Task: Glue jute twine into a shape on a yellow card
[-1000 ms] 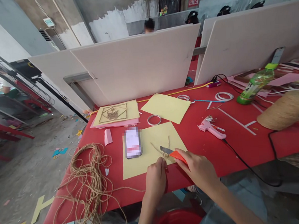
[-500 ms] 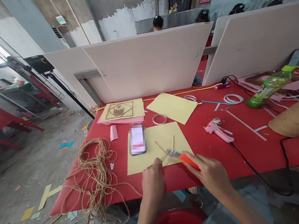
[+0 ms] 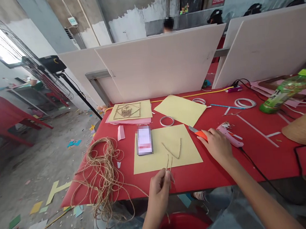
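My left hand [image 3: 160,189] pinches pieces of brown twine [image 3: 169,162] over the front edge of the table, their ends pointing up toward the paper. Closed around the orange handle of a utility knife [image 3: 201,134], my right hand [image 3: 218,146] is beside the right edge of a yellow sheet [image 3: 148,165]. On that sheet a V of twine [image 3: 177,157] lies flat, and a phone [image 3: 144,140] rests at its left side. A large loose tangle of twine [image 3: 104,170] spills over the table edge to the left of my left hand.
A pink glue gun [image 3: 230,137] lies just beyond my right hand. Behind are a yellow sheet with a twine picture [image 3: 128,111], another yellow sheet [image 3: 180,109], and tape rolls [image 3: 167,121]. A green bottle [image 3: 285,93] and twine spool [image 3: 303,126] stand right. White boards [image 3: 154,65] border the back.
My right hand has moved the knife right, away from the twine. My left hand has drawn back with the twine, and the V on the sheet is uncovered.
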Motion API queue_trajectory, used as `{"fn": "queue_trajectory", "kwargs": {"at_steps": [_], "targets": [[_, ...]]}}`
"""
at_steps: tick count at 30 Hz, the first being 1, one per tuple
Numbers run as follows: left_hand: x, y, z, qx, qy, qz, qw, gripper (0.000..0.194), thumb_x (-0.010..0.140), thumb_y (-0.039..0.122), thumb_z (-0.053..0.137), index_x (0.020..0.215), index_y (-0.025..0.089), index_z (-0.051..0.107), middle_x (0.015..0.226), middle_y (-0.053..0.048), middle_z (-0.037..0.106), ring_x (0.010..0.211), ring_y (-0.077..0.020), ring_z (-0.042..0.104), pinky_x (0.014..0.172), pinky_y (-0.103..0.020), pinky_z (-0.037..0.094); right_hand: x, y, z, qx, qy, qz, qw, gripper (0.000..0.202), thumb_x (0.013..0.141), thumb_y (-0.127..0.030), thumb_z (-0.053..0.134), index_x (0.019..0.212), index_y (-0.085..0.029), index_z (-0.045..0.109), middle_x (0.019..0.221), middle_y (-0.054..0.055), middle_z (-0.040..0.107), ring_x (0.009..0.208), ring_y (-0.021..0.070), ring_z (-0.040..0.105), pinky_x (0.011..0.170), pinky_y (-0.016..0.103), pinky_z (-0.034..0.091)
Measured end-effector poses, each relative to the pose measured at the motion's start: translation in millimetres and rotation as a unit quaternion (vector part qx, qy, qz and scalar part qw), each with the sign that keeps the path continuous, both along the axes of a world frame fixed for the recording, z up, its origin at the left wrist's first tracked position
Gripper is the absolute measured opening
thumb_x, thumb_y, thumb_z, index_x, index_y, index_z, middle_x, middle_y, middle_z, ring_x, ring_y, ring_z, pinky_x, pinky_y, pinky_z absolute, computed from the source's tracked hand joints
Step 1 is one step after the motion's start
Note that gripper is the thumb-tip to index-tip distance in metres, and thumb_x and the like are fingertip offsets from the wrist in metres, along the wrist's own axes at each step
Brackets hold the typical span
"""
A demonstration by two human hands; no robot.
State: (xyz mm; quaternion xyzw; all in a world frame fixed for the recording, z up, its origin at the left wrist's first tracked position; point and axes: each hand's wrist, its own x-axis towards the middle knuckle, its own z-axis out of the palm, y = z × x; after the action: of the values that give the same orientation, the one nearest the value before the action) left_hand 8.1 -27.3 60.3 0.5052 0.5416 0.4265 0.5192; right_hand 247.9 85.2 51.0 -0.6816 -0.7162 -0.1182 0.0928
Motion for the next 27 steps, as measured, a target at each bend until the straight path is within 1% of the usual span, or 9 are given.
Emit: {"fn": "queue_trajectory", "kwargs": {"at_steps": [4, 7, 11, 14, 16, 19, 23, 25, 27], "targets": [[-5, -3, -1.0, -0.009, -0.016, 0.006, 1.000, 0.060, 0.081, 0.077, 0.044, 0.064, 0.020, 0.042, 0.054, 0.007, 0.028, 0.051, -0.0093, 0.026, 0.049, -0.022, 0.024, 9, 10, -20.3, -0.020, -0.024, -0.016, 0.999, 0.038, 0.097, -0.035, 0.045, 0.118, -0.010, 0.064, 0.091, 0.013, 0.062, 0.084, 0.0245, 0.058, 0.063, 0.031, 0.042], [-2, -5, -4.7, -0.006, -0.017, -0.003, 1.000, 0.058, 0.083, 0.075, 0.043, 0.066, 0.019, 0.045, 0.054, 0.007, 0.029, 0.051, -0.0095, 0.027, 0.049, -0.022, 0.025, 14, 13, -26.7, -0.008, -0.009, -0.016, 1.000, 0.040, 0.097, -0.036, 0.044, 0.121, -0.011, 0.062, 0.093, 0.013, 0.062, 0.083, 0.0239, 0.057, 0.063, 0.031, 0.043], [2, -5, -8.3, 0.011, 0.003, -0.011, 1.000, 0.055, 0.088, 0.070, 0.041, 0.067, 0.019, 0.046, 0.054, 0.007, 0.031, 0.051, -0.0096, 0.029, 0.051, -0.022, 0.026, 11, 10, -20.3, 0.029, 0.043, 0.003, 0.999, 0.037, 0.096, -0.033, 0.046, 0.122, -0.012, 0.063, 0.101, 0.016, 0.062, 0.093, 0.0281, 0.057, 0.072, 0.036, 0.046], [5, -5, -9.1, 0.029, 0.010, -0.002, 1.000, 0.053, 0.090, 0.066, 0.040, 0.067, 0.019, 0.046, 0.055, 0.006, 0.033, 0.052, -0.0095, 0.030, 0.051, -0.022, 0.026, -10, -10, -3.9, 0.055, 0.190, 0.054, 0.979, 0.032, 0.096, -0.036, 0.047, 0.110, -0.017, 0.068, 0.103, 0.014, 0.064, 0.100, 0.0281, 0.057, 0.082, 0.038, 0.047], [8, -5, -9.6, 0.038, 0.012, 0.002, 0.999, 0.052, 0.092, 0.064, 0.039, 0.066, 0.019, 0.045, 0.055, 0.006, 0.034, 0.052, -0.0095, 0.030, 0.051, -0.022, 0.026, -32, -33, 8.7, -0.006, 0.346, 0.121, 0.930, 0.033, 0.096, -0.041, 0.045, 0.098, -0.020, 0.071, 0.096, 0.010, 0.067, 0.090, 0.0223, 0.062, 0.076, 0.033, 0.049], [14, -6, -12.0, 0.050, 0.022, 0.006, 0.999, 0.050, 0.092, 0.061, 0.040, 0.066, 0.019, 0.044, 0.054, 0.005, 0.035, 0.050, -0.0092, 0.030, 0.049, -0.022, 0.025, -68, -66, 20.6, -0.166, 0.503, 0.198, 0.825, 0.033, 0.091, -0.048, 0.053, 0.088, -0.021, 0.072, 0.086, 0.005, 0.068, 0.078, 0.0172, 0.063, 0.064, 0.026, 0.048], [14, -7, -16.1, 0.048, 0.044, -0.021, 0.998, 0.045, 0.096, 0.054, 0.036, 0.071, 0.019, 0.050, 0.053, 0.002, 0.048, 0.049, -0.0115, 0.043, 0.051, -0.022, 0.033, -97, -81, 18.7, -0.195, 0.613, 0.169, 0.747, 0.035, 0.082, -0.053, 0.063, 0.073, -0.019, 0.066, 0.074, 0.003, 0.065, 0.069, 0.0152, 0.060, 0.061, 0.025, 0.047], [1, -4, -15.0, 0.069, 0.087, -0.005, 0.994, 0.045, 0.096, 0.050, 0.034, 0.070, 0.019, 0.053, 0.061, -0.003, 0.060, 0.060, -0.0156, 0.057, 0.061, -0.024, 0.042, -97, -75, 15.4, -0.193, 0.660, 0.140, 0.712, 0.039, 0.080, -0.056, 0.064, 0.070, -0.019, 0.063, 0.072, 0.003, 0.064, 0.069, 0.0152, 0.059, 0.064, 0.026, 0.047], [-27, 2, -9.3, 0.091, 0.157, 0.048, 0.982, 0.044, 0.096, 0.048, 0.032, 0.074, 0.019, 0.058, 0.074, -0.006, 0.068, 0.072, -0.0192, 0.063, 0.070, -0.028, 0.046, -90, -64, 14.1, -0.185, 0.695, 0.118, 0.685, 0.041, 0.078, -0.059, 0.065, 0.070, -0.019, 0.061, 0.071, 0.002, 0.064, 0.070, 0.0154, 0.059, 0.068, 0.027, 0.048]]}}
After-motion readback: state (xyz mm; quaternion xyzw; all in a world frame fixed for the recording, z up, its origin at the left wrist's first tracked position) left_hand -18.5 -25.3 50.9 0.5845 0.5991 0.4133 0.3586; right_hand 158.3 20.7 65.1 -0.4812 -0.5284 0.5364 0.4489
